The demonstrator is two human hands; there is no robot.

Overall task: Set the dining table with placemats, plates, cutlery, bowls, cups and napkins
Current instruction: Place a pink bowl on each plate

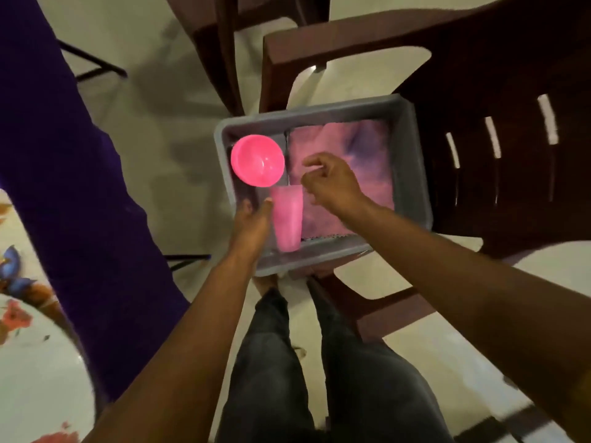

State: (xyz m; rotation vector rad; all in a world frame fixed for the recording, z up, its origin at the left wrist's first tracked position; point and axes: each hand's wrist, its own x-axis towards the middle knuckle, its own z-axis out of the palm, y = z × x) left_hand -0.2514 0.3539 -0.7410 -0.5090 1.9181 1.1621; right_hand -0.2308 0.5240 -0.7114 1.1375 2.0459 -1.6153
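the bowl (257,160) sat tilted at the far left of the tub (415,174), just beyond the left fingertips and leaning on the wall; a bump from that side could have tipped it flat or out over the rim. the cup (287,218) stood upright just right of the left fingers, touching them or nearly so (the blur hid which), so a careless knock could have toppled it onto the cloth (348,145). the tub itself rested on a chair (479,75) with its near corner past the seat edge, and a downward press there might have upset it.

the left hand (251,223) reached in low, palm toward the cup, fingers fairly straight and together, not yet wrapped round it. the right hand (331,182) hovered over the cloth, right of the cup's rim, fingers loosely curled with thumb and forefinger drawn near each other; whether they pinched anything, i could not tell.
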